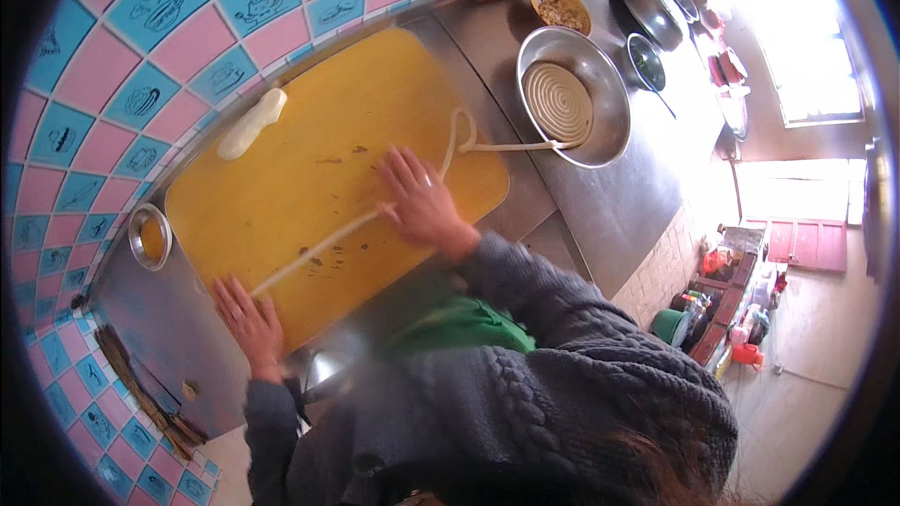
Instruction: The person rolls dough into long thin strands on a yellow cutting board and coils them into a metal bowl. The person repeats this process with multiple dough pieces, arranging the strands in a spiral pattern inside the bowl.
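A long thin rope of dough (323,245) stretches across a yellow board (375,94). My left hand (249,323) lies flat with fingers stretched out over its near left end. Further right, my right hand (419,199) presses on the same rope, palm down and fingers extended. Beyond that hand the rope makes a loop on the board and runs over the edge into a metal bowl (609,98). Inside the bowl sits a flat spiral of coiled dough (557,103). A thick piece of dough (251,125) rests at the board's far left edge.
Left of the board stands a small metal bowl (150,236) with yellow contents. At the back right are a brown bowl of food (560,7), a large metal basin (651,14) and a small bowl with greens (645,62). A tiled wall (178,56) borders the metal counter.
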The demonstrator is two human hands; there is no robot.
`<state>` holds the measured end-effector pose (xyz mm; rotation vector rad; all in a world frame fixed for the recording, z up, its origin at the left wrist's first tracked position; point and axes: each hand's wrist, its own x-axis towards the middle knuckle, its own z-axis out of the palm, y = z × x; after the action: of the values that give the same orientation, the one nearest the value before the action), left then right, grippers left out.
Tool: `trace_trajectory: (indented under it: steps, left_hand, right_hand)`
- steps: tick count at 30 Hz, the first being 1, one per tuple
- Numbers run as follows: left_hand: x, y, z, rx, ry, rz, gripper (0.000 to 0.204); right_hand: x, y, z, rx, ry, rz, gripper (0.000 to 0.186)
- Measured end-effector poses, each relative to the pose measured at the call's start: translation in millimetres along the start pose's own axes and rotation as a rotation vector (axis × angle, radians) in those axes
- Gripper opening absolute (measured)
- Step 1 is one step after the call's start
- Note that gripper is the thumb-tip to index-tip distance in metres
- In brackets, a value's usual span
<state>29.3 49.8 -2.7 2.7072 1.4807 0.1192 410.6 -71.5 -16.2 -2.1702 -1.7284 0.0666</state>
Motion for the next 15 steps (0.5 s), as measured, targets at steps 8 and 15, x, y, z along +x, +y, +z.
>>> trace_trajectory:
  steps: [8, 15]
  left_hand:
    - [39.5, -53.3, 24.3, -0.02, 0.047, -0.108, 0.061]
    - [-17.9, -28.7, 13.7, 0.086, 0.031, -0.014, 0.063]
  right_hand:
    - [70.3, 28.3, 8.7, 0.028, 0.071, -0.007, 0.073]
    - [-9.3, 20.7, -14.3, -0.017, -0.047, -0.027, 0.073]
